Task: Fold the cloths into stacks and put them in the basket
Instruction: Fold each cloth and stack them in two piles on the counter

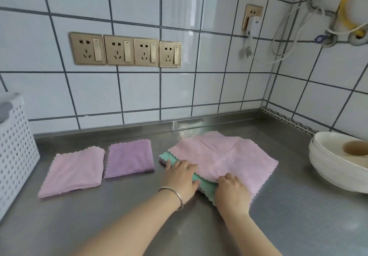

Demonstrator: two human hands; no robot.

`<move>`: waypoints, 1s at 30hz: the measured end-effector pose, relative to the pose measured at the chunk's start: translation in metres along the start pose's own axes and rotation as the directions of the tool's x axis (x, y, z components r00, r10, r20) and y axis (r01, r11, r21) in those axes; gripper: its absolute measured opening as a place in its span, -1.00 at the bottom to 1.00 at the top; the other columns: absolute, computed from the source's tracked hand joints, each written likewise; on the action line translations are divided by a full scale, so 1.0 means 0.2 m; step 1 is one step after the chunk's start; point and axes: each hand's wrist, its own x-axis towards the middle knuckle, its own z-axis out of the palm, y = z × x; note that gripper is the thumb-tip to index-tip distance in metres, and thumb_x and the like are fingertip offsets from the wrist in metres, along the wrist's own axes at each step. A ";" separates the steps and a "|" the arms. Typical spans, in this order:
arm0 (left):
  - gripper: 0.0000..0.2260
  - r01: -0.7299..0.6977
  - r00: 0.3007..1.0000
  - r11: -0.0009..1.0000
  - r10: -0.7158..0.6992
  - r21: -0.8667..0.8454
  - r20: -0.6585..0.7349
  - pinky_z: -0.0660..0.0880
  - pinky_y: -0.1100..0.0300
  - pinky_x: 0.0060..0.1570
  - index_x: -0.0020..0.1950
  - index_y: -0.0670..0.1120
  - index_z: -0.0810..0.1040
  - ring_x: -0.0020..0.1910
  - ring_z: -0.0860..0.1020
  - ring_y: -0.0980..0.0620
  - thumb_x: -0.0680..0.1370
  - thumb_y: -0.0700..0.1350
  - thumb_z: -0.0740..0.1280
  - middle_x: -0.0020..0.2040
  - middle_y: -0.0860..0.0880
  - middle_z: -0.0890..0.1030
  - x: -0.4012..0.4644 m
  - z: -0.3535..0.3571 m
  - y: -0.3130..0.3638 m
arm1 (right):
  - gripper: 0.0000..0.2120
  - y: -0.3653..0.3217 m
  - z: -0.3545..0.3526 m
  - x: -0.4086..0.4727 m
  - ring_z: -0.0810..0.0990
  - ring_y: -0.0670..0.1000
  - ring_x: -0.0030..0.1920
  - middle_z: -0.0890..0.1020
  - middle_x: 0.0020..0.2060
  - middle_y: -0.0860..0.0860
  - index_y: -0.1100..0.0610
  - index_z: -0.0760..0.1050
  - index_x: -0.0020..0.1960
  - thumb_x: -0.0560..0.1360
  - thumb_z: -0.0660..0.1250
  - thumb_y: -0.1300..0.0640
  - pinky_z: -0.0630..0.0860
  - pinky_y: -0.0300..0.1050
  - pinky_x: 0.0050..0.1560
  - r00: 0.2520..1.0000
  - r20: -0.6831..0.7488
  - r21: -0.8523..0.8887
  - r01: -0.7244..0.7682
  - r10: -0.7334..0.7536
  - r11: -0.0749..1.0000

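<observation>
Green cloth (206, 186) under both flat hands (unclenched).

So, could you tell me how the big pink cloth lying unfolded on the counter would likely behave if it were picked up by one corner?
The unfolded pink cloth would probably hang limp: it lies flat, keeping soft crease lines. It looks light, being thin and fleecy. Pushed, it would likely bunch rather than slide whole, and might drag the green cloth beneath it across the steel counter.
</observation>
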 end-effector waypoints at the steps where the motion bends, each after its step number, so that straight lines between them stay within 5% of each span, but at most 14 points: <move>1: -0.57 -0.014 1.000 1.000 0.014 -0.026 -0.005 -0.05 -0.06 0.49 0.43 0.10 0.26 0.42 0.24 0.03 0.56 0.08 0.17 0.39 0.08 0.35 0.01 0.01 0.03 | -0.67 0.02 -0.02 0.01 0.43 0.07 -0.61 0.46 -0.60 0.00 0.12 0.47 -0.56 -0.16 0.54 0.38 0.09 -0.25 -0.49 1.000 -0.025 -0.001 0.008 -0.008 1.000; 4: -0.56 -0.072 0.995 0.997 0.069 -0.029 -0.073 -0.06 -0.07 0.47 0.40 0.15 0.30 0.41 0.25 0.04 0.53 -0.10 0.20 0.37 0.12 0.38 0.05 0.00 0.08 | -0.84 0.06 -0.13 0.03 0.45 0.07 -0.54 0.49 -0.51 -0.03 0.12 0.50 -0.35 0.18 0.31 0.36 0.16 -0.23 -0.43 0.961 -0.234 0.066 0.165 -0.146 0.984; 7: -0.50 -0.049 0.982 0.999 0.051 0.015 -0.180 -0.03 -0.05 0.47 0.33 0.14 0.38 0.39 0.29 0.02 0.48 -0.30 0.16 0.35 0.12 0.41 0.14 -0.04 0.06 | -0.86 0.13 -0.28 0.07 0.25 0.06 -0.62 0.48 -0.55 -0.04 0.10 0.41 -0.19 0.37 0.09 0.22 -0.03 -0.31 -0.54 0.895 -0.390 0.150 0.292 -0.215 0.945; 9: -0.47 -0.003 0.976 0.999 -0.005 -0.036 -0.218 0.09 0.02 0.45 0.32 0.16 0.41 0.38 0.33 0.03 0.47 -0.34 0.14 0.35 0.12 0.44 0.18 -0.06 0.02 | -0.88 0.16 -0.35 0.09 0.31 0.06 -0.62 0.53 -0.52 -0.06 0.05 0.37 -0.13 0.47 0.11 0.04 0.01 -0.32 -0.59 0.927 -0.264 0.168 0.315 -0.265 0.934; 11: -0.48 0.024 0.968 0.994 -0.050 -0.107 -0.247 0.29 0.15 0.29 0.29 0.16 0.46 0.29 0.43 0.01 0.46 -0.34 0.15 0.29 0.10 0.52 0.20 -0.09 -0.02 | -0.74 0.19 -0.43 0.13 0.44 0.02 -0.41 0.57 -0.31 -0.11 0.01 0.39 -0.03 0.48 0.22 -0.18 0.29 -0.17 -0.46 0.963 0.086 0.133 0.243 -0.255 0.961; 13: -0.50 0.012 0.966 0.988 -0.052 -0.154 -0.254 0.42 0.18 0.11 0.26 0.15 0.50 0.20 0.51 -0.02 0.46 -0.34 0.16 0.22 0.07 0.57 0.19 -0.14 -0.05 | -0.71 0.23 -0.47 0.17 0.43 0.02 -0.24 0.49 -0.24 -0.11 0.00 0.38 -0.04 0.46 0.27 -0.20 0.30 -0.12 -0.33 0.934 0.269 0.020 0.238 -0.235 0.971; 19: -0.75 0.000 0.928 0.994 -0.042 -0.111 -0.370 0.48 0.13 -0.12 0.06 0.08 0.61 0.01 0.61 -0.09 0.49 -0.19 0.28 0.02 0.04 0.67 0.05 -0.41 -0.35 | -0.59 0.06 -0.55 0.28 0.41 0.12 -0.31 0.39 -0.47 -0.07 -0.05 0.19 -0.41 0.48 0.34 0.02 0.23 -0.14 -0.43 0.969 0.173 0.299 0.121 -0.178 0.946; 23: -0.88 0.105 0.917 0.989 -0.136 -0.103 -0.375 0.47 0.13 -0.18 -0.12 0.02 0.63 -0.10 0.62 -0.12 0.49 -0.14 0.31 -0.14 -0.01 0.68 -0.13 -0.63 -0.65 | -0.68 -0.26 -0.54 0.33 0.41 0.12 -0.27 0.45 -0.39 0.00 0.04 0.28 -0.37 0.49 0.32 0.06 0.25 -0.08 -0.36 0.962 0.128 0.310 0.193 -0.242 0.931; 27: -0.86 0.290 0.836 0.953 -0.297 -0.087 -0.461 0.49 0.10 -0.04 0.01 0.05 0.63 0.05 0.58 -0.14 0.52 -0.04 0.30 0.06 0.00 0.66 -0.28 -0.90 -0.91 | -0.65 -0.65 -0.60 0.44 0.44 0.14 -0.19 0.51 -0.22 0.07 0.02 0.19 -0.39 0.53 0.22 0.08 0.28 -0.12 -0.25 0.958 0.080 0.276 0.245 -0.276 0.929; 30: -0.84 0.344 0.787 0.935 -0.339 -0.090 -0.516 0.48 0.09 0.00 0.03 0.04 0.63 0.07 0.56 -0.17 0.52 0.01 0.31 0.09 -0.03 0.65 -0.36 -1.12 -1.01 | -0.86 -0.86 -0.67 0.52 0.45 0.15 -0.17 0.60 -0.08 0.13 0.09 0.42 -0.21 0.53 0.20 0.17 0.28 -0.14 -0.25 0.957 0.010 0.316 0.272 -0.289 0.909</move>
